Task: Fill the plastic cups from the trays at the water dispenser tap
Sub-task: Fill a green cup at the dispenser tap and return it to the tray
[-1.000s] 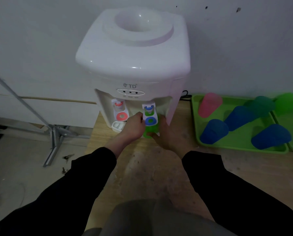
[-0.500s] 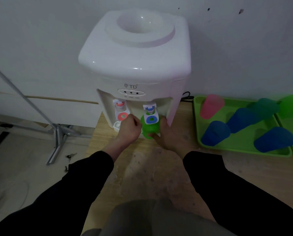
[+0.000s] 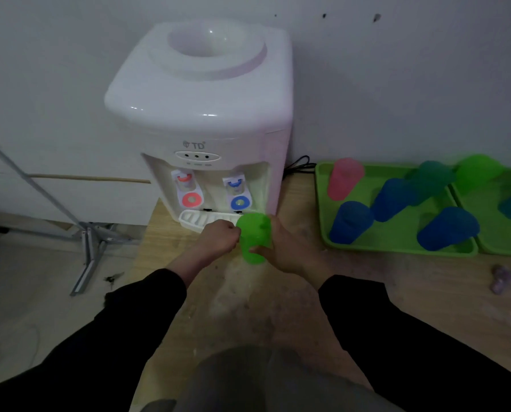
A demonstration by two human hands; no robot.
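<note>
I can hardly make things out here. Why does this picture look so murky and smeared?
Head view: dim, bluish light, with only small glints on top of the water dispenser; same view, the cups on the green tray at right look soft and smeared; the held green cup glows oversaturated.

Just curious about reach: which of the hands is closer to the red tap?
Left. The left hand is just below and slightly right of the red tap, by the drip tray. The right hand is farther right, holding the green cup.
</note>
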